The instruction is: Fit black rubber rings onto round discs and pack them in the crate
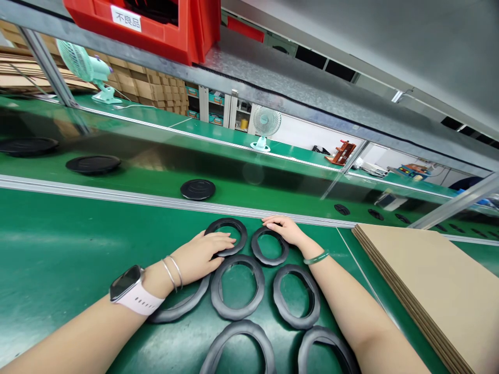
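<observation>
Grey ring (241, 328) nearest me, six o'clock from middle ring (215, 291). My left hand (198, 255), thumb spread from fingers, lies over twelve-o'clock ring (243, 236); right hand (286, 229) bends over one-o'clock ring (255, 248), whether pinching I can't tell.

The near rings (238, 312) look like matt rubber or soft plastic, slightly uneven along the edges. The surface (70, 259) is smooth with a soft gloss. At right, the stacked sheets (429, 275) are dull, smooth cardboard. At left, the bin (199, 31) is shiny plastic with a paper label (126, 18); the shelf (273, 65) is mottled bare metal.
</observation>
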`<action>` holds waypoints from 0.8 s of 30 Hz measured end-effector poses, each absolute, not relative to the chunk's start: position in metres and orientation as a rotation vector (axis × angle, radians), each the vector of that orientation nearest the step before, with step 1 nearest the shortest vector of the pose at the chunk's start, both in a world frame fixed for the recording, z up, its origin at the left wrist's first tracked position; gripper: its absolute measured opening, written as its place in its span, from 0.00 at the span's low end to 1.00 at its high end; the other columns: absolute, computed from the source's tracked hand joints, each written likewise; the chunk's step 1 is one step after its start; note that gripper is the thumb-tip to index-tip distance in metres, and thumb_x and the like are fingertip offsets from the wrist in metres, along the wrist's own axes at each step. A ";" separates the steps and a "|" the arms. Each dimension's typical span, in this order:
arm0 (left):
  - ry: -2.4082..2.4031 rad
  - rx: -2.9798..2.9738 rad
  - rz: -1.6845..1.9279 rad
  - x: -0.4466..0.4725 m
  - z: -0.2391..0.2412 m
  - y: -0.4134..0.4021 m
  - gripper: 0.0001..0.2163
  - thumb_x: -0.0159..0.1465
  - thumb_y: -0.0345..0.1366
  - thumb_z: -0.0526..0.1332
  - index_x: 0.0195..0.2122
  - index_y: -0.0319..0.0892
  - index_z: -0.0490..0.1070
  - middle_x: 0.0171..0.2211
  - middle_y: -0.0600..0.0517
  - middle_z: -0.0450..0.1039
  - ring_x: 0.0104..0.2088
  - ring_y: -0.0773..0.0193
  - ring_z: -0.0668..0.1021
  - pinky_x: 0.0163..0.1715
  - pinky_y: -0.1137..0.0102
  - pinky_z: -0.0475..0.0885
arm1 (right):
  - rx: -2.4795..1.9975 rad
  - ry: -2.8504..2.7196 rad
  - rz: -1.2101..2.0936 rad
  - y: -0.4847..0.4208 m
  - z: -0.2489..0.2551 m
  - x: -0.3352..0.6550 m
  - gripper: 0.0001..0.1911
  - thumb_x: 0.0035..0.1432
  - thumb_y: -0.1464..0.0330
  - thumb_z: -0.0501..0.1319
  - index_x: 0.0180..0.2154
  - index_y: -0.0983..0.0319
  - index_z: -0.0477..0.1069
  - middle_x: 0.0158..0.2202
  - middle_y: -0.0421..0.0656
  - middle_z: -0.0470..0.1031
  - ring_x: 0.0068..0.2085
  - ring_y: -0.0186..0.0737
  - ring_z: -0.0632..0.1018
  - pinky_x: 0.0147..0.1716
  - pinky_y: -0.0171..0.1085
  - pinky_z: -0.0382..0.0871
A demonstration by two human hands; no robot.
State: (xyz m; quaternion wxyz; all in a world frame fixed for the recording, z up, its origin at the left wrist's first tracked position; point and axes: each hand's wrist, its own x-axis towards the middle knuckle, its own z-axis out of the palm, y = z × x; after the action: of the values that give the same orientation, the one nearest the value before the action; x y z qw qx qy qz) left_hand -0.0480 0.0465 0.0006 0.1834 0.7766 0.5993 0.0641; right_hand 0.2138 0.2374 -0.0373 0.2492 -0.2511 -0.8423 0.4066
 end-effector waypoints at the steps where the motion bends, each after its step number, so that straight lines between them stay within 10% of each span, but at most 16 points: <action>1: 1.691 2.190 0.180 -0.048 0.001 0.047 0.21 0.64 0.36 0.52 0.58 0.53 0.67 0.64 0.52 0.65 0.66 0.55 0.63 0.64 0.40 0.49 | -0.686 -2.296 1.106 0.237 -0.037 0.214 0.15 0.62 0.55 0.63 0.42 0.57 0.80 0.50 0.44 0.77 0.53 0.46 0.75 0.58 0.47 0.65; 24: 1.669 2.192 0.224 -0.049 -0.001 0.047 0.20 0.64 0.37 0.53 0.58 0.52 0.68 0.64 0.49 0.65 0.66 0.54 0.63 0.65 0.41 0.48 | -0.703 -2.309 1.100 0.238 -0.037 0.214 0.17 0.62 0.53 0.62 0.43 0.57 0.80 0.50 0.45 0.77 0.54 0.47 0.75 0.58 0.48 0.65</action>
State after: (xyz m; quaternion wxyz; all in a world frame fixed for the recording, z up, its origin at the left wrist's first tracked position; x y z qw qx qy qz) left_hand -0.0489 0.0467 -0.0007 0.1877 0.7790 0.5930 0.0794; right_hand 0.2144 0.2376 -0.0370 0.2420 -0.2570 -0.8446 0.4024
